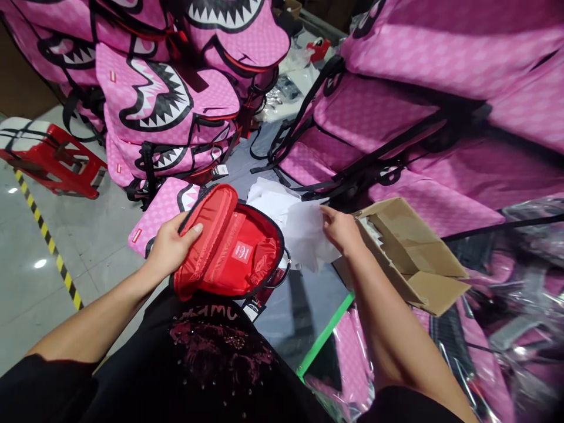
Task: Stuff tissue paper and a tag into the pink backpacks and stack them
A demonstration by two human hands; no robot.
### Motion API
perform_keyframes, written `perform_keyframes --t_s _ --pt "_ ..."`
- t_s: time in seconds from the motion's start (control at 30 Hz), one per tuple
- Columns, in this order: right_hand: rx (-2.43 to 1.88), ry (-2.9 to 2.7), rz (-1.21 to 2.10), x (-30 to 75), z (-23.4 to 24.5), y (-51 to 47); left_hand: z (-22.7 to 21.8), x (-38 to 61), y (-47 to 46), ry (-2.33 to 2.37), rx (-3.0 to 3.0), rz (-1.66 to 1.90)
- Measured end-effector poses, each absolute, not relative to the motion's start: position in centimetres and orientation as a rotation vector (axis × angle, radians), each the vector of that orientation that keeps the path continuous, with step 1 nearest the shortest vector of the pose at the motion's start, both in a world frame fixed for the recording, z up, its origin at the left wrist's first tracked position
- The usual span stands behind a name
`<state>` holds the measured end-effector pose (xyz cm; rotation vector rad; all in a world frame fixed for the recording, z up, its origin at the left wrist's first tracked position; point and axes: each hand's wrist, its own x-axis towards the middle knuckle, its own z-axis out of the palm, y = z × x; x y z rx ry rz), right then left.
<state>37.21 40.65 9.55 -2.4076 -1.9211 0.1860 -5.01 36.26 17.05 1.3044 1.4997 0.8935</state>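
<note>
A pink backpack with a shark-mouth print lies unzipped in front of me, its red lining (238, 252) showing. My left hand (171, 247) grips the raised edge of the opened flap, thumb on the red lining. My right hand (341, 229) pinches a crumpled sheet of white paper (304, 232) that lies just right of the open bag. More white paper (271, 197) is bunched behind it. An open cardboard box (409, 258) sits right beside my right wrist.
Stacks of the same pink shark backpacks (163, 100) rise behind and to the right (440, 117). Bagged ones in clear plastic (506, 329) lie at lower right. A red stool (57, 161) stands on the grey floor by a yellow-black striped line (48, 241).
</note>
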Motion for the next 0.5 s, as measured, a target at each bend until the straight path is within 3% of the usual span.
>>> perform_keyframes --t_s 0.1,0.2,0.5 --pt "-2.37 -1.903 0.18 33.7 12.6 39.9 16.7 -4.9 36.5 1.412 1.294 0.929" --pt "-2.244 -1.934 0.421 27.6 12.9 38.1 16.1 -4.9 36.9 1.329 1.289 0.966" --pt "-1.738 -1.417 1.371 13.0 -0.4 34.7 15.1 -6.2 37.6 1.217 1.257 0.991"
